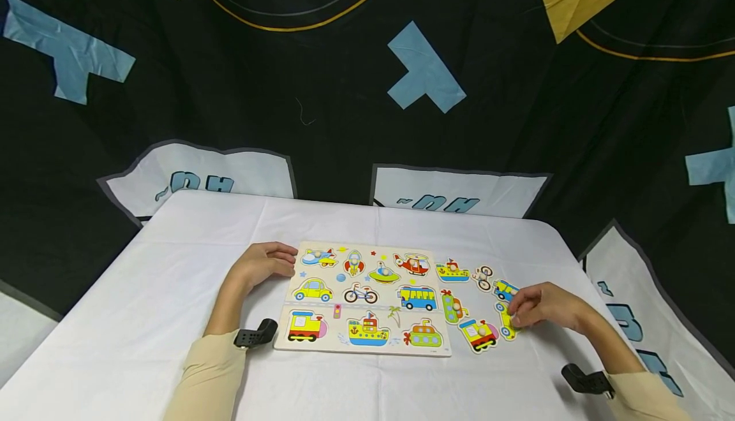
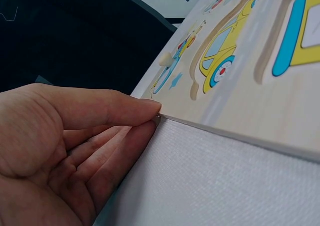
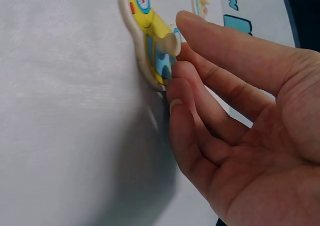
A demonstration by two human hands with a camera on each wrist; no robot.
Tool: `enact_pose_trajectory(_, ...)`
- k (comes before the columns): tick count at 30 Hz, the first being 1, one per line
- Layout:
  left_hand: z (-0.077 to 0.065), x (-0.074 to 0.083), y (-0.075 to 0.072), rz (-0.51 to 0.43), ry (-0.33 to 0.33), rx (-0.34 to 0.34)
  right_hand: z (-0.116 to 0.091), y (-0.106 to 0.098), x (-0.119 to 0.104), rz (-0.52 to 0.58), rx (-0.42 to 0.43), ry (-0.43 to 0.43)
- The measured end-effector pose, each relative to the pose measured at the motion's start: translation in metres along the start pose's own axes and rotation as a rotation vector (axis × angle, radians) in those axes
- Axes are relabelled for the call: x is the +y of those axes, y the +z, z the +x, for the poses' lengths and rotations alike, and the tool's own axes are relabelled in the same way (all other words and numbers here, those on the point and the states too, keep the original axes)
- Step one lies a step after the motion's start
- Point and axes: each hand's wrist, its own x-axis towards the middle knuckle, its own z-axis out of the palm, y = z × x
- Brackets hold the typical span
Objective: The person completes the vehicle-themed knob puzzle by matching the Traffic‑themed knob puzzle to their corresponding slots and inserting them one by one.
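A wooden puzzle board [image 1: 330,344] with vehicle pictures lies flat. My left hand [image 1: 261,266] holds its left edge, pinching it between thumb and fingers in the left wrist view. The plane piece [image 2: 172,69] sits in the board, its wooden knob sticking up; the car recess [image 2: 216,56] holds only a printed picture. To the right, my right hand [image 1: 548,306] is at the yellow car piece [image 1: 506,321]. In the right wrist view its fingers lie beside the car's knob [image 3: 170,44], with the thumb apart from it.
Loose pieces lie right of the board: a ship [image 1: 452,272], a bicycle [image 1: 483,278], a bus [image 1: 504,290], a submarine [image 1: 453,307] and a train [image 1: 479,334]. A white cloth [image 1: 333,386] covers the table. Behind it hangs a black curtain [image 1: 339,108].
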Motion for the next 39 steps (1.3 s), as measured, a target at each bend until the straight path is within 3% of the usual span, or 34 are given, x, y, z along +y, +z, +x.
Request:
enact_pose_trajectory(8,0.0,0.001,-0.001,0.002,0.0,0.002,0.0,0.004,0.005,0.044,-0.035,-0.033)
enact_pose_trajectory(28,-0.002,0.001,-0.001,-0.013,0.019,-0.007,0.003,0.011,0.003,-0.018,0.054,-0.003)
enact_pose_trajectory(39,-0.002,0.001,-0.001,-0.012,0.016,-0.005,0.003,0.005,-0.005,-0.05,0.018,-0.007)
